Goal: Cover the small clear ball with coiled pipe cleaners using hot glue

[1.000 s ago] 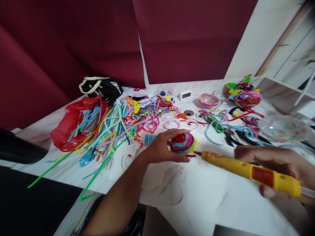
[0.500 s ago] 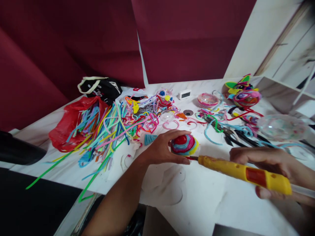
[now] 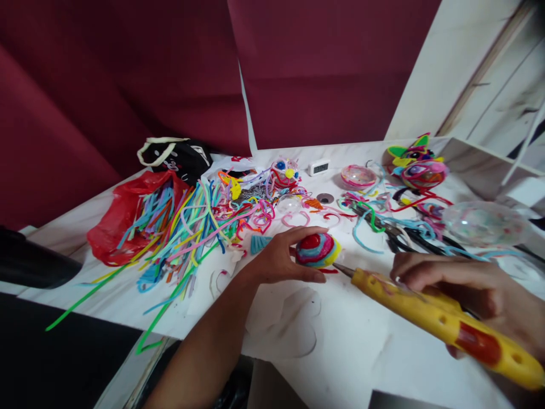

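Observation:
My left hand (image 3: pixel 281 255) grips a small ball (image 3: pixel 316 250) wrapped in red, blue, pink and yellow pipe cleaner, thumb below and fingers over the top. A short red pipe cleaner end (image 3: pixel 330 271) shows by the thumb. In my right hand (image 3: pixel 460 284) is a yellow hot glue gun (image 3: pixel 426 312) with a red-brown panel on its side. Its metal nozzle points left, close to the lower right of the ball; whether it touches is hard to tell. White paper (image 3: pixel 340 329) lies beneath both hands.
On the left, a red plastic bag (image 3: pixel 113 227) spills many pipe cleaners (image 3: pixel 187 233). Behind stand a decorated ball (image 3: pixel 284 172), a small digital clock (image 3: pixel 319 167) and a pink-rimmed bowl (image 3: pixel 358 177). Pliers (image 3: pixel 383 224) and a clear dome (image 3: pixel 483 223) lie to the right.
The glue gun has drawn back right and tilted, its rear end lower, so its nozzle now shows clear of my left thumb. My left hand keeps the ball in nearly the same place.

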Demonstrator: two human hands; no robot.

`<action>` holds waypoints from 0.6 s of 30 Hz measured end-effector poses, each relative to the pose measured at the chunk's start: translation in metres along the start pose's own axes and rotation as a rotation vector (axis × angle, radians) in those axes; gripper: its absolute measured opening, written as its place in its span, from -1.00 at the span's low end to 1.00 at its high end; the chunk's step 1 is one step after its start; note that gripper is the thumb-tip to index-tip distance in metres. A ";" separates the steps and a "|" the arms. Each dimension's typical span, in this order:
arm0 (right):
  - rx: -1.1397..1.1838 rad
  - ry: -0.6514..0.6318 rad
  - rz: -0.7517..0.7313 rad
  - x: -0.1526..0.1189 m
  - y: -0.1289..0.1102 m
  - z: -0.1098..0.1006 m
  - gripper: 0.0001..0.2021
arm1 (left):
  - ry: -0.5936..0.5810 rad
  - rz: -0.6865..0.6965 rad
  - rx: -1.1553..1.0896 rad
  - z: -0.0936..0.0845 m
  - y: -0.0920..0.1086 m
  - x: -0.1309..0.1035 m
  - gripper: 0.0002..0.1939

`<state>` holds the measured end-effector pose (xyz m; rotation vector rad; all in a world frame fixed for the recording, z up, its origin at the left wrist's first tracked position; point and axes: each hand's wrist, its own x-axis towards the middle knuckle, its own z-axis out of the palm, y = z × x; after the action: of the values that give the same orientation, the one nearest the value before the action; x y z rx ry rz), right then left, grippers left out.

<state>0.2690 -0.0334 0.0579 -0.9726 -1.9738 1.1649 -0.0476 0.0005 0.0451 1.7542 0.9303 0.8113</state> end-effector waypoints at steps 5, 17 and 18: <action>0.015 0.117 -0.103 0.003 0.006 0.001 -0.58 | 0.056 -0.048 -0.161 -0.003 -0.002 0.001 -0.16; -0.600 -0.081 0.026 0.032 0.029 0.027 -0.70 | 0.262 0.014 -0.435 -0.003 -0.002 0.005 -0.26; -0.616 -0.107 0.017 0.032 0.030 0.029 -0.71 | 0.259 0.014 -0.434 -0.003 -0.003 0.005 -0.26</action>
<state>0.2370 -0.0088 0.0242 -1.2419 -2.4790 0.6220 -0.0483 0.0069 0.0441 1.3003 0.8320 1.1730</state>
